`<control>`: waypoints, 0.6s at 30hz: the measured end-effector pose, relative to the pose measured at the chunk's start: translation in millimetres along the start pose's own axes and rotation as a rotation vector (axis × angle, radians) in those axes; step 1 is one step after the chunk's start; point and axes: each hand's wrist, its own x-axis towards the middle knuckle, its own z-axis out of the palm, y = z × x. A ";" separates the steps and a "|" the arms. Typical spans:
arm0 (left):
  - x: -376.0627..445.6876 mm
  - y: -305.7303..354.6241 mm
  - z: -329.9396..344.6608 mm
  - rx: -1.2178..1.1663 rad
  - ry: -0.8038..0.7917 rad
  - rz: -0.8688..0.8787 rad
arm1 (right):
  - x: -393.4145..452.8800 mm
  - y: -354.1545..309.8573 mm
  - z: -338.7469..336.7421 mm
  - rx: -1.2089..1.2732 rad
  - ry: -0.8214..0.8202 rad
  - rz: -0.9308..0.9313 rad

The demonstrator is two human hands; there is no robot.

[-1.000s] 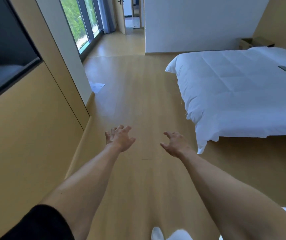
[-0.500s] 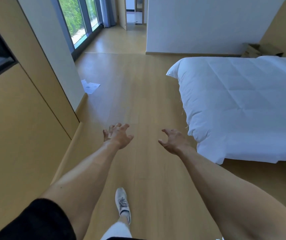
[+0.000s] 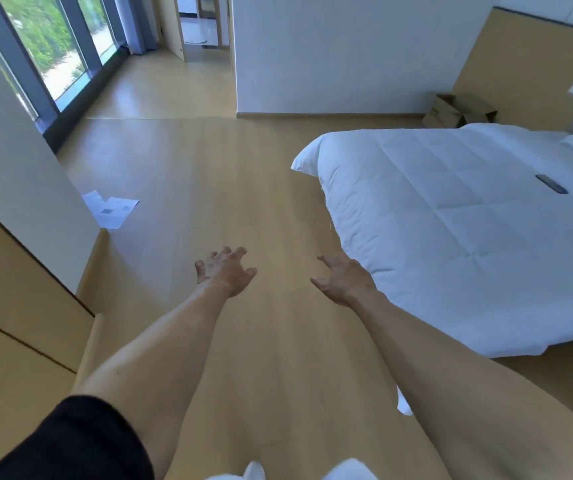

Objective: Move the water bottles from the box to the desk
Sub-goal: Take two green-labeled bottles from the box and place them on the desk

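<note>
An open brown cardboard box [image 3: 458, 110] stands on the floor at the far right, beyond the bed and against the wall. No water bottles and no desk show. My left hand [image 3: 225, 270] and my right hand [image 3: 343, 280] are stretched out in front of me over the wooden floor, side by side, fingers spread and loosely bent, holding nothing. The box is far ahead of both hands.
A bed with a white duvet [image 3: 468, 220] fills the right side, with a dark remote [image 3: 551, 184] lying on it. White paper sheets [image 3: 110, 210] lie on the floor by the left wall. Wooden cabinets [image 3: 11, 306] line the left. Tall windows [image 3: 53, 46] and a doorway [image 3: 198, 26] stand at the back.
The view has advanced along the floor and turned right, so more of the box and the bed's far side shows. Both hands stay outstretched and empty.
</note>
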 end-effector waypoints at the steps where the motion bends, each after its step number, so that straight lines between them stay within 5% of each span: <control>1: 15.8 -0.3 -5.7 0.002 0.005 0.014 | 15.1 -5.5 -4.3 -0.004 0.006 0.000; 18: 270.2 -28.4 -83.0 0.048 0.069 -0.096 | 321.8 -69.6 -43.4 -0.023 -0.033 -0.119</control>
